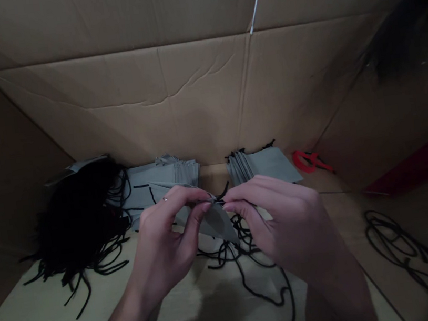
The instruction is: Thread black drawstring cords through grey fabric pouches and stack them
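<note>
My left hand and my right hand meet at the middle of the view, fingers pinched together. Between them they hold a small grey fabric pouch by its top edge. A black cord sticks out at the pinch point, and more black cord trails down from the pouch onto the surface below. A ring shows on a finger of my left hand.
Cardboard walls surround the work surface. A heap of black cords lies at the left. Two stacks of grey pouches sit at the back. A red tool lies at the right back, loose black cord at the right.
</note>
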`<state>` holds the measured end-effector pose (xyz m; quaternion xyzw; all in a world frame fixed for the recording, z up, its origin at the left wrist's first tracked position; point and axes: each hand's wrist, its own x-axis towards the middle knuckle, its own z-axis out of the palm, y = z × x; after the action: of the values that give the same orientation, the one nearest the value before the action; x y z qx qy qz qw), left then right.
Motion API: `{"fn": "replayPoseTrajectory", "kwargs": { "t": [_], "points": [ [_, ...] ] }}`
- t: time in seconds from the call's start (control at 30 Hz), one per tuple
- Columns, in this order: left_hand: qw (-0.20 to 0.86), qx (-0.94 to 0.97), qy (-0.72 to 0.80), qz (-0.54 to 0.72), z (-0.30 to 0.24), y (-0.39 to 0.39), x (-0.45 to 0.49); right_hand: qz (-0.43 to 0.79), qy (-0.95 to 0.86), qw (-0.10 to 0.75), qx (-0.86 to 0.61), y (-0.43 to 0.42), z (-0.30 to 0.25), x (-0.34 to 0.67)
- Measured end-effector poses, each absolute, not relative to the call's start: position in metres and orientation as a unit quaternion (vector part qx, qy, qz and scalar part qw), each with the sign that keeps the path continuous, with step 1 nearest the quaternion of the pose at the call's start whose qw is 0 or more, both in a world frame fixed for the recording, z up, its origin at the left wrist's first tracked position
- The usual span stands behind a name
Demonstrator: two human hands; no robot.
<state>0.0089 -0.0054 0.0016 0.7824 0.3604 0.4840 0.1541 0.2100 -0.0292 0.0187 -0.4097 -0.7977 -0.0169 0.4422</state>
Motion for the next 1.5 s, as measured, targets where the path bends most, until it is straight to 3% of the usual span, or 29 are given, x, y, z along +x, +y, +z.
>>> {"fn": "replayPoseTrajectory", "kwargs": {
  "t": [1.5],
  "points": [
    [0.164, 0.782, 0.370, 0.473, 0.0022, -0.0076, 0.0071, -0.016, -0.799, 0.431, -0.419, -0.0295, 0.0189, 0.2096]
  ]
}}
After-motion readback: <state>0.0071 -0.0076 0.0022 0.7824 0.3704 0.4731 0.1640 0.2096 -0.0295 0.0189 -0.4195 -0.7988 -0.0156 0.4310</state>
